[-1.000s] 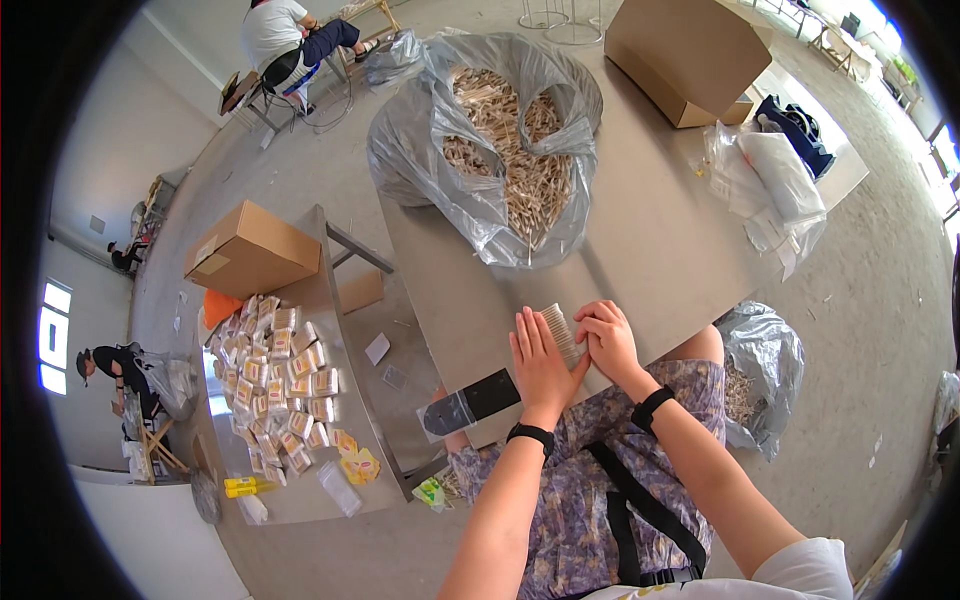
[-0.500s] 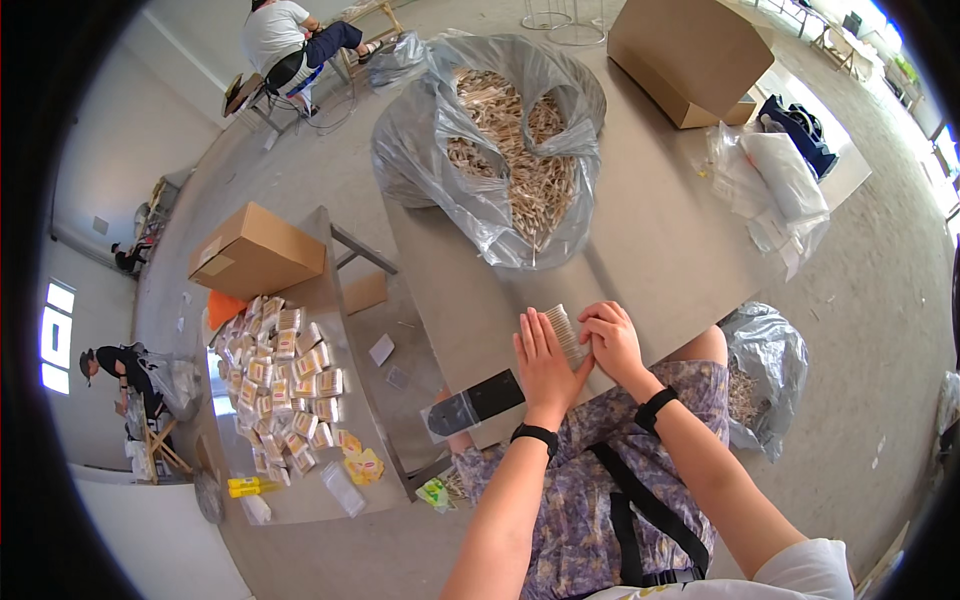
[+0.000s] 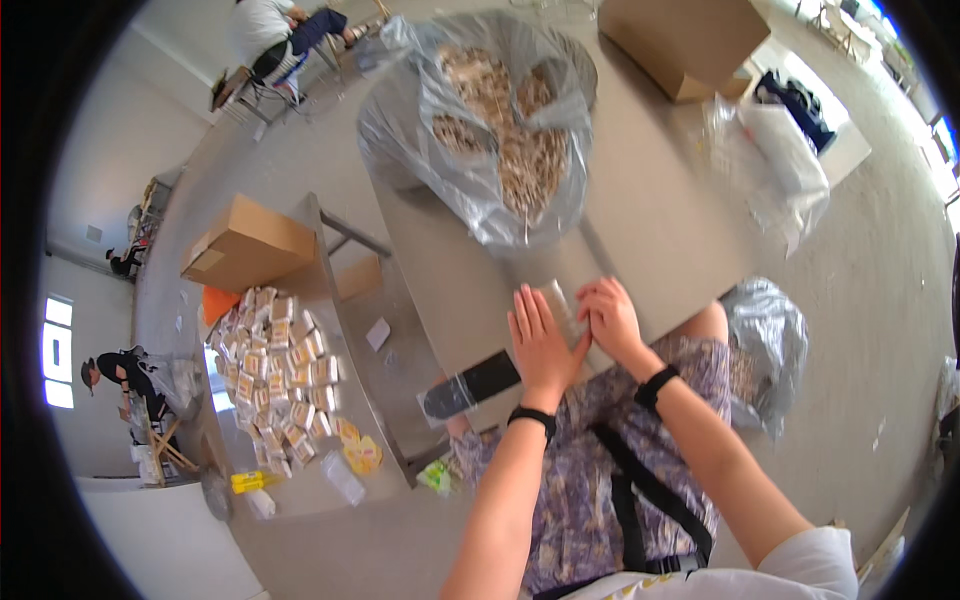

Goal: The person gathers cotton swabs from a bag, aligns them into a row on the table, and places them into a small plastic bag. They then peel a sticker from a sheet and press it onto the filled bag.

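On the near edge of the table, a flat row of cotton swabs (image 3: pixel 559 306) lies between my hands. My left hand (image 3: pixel 541 338) rests flat along its left side, fingers outstretched and the thumb reaching towards my right hand. Curled at the row's right side, my right hand (image 3: pixel 612 322) presses its bent fingers against the sticks; the fingertips are partly hidden. Just left of my left hand lies a dark flat strip with clear film (image 3: pixel 472 385). Further back, a big grey plastic bag (image 3: pixel 420 170) stands open, with loose cotton swabs (image 3: pixel 530 160) heaped in it.
At left, a lower table (image 3: pixel 345 400) bears many small packs (image 3: pixel 275 375) and a cardboard box (image 3: pixel 245 245). An open carton (image 3: pixel 685 45) and clear plastic bags (image 3: pixel 785 165) occupy the far right. Another grey bag (image 3: pixel 770 345) sits beside my right leg. Other people sit farther off.
The whole view has shifted slightly, so the table and bag appear higher. Both hands stay at the row of swabs, with the right fingers still bent against it.
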`<move>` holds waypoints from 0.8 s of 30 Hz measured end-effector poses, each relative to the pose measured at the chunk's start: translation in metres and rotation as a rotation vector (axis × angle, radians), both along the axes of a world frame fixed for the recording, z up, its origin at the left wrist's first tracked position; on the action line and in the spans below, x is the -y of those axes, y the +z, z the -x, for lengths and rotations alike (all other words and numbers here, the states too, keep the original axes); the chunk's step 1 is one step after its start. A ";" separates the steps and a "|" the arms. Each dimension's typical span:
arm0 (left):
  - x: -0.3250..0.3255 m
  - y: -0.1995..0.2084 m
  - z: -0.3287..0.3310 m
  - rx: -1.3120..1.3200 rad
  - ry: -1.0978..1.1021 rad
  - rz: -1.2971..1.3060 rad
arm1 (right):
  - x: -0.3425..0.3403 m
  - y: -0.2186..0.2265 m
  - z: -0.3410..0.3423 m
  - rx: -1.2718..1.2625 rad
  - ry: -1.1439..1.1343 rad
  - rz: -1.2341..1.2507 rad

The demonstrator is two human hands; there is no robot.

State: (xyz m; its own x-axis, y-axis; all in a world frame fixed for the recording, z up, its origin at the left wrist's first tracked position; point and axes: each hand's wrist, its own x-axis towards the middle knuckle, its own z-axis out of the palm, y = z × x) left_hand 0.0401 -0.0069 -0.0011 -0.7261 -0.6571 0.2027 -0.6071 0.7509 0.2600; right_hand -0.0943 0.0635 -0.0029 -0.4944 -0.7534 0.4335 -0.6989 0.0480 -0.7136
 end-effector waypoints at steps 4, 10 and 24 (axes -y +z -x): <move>0.005 0.007 0.007 0.000 -0.013 -0.034 | 0.005 0.007 0.006 0.058 0.008 -0.011; 0.006 0.005 0.005 0.002 -0.019 0.018 | 0.004 0.003 0.003 0.050 0.007 -0.024; 0.003 0.007 0.003 0.011 -0.012 -0.014 | 0.000 0.003 0.002 0.010 0.038 -0.087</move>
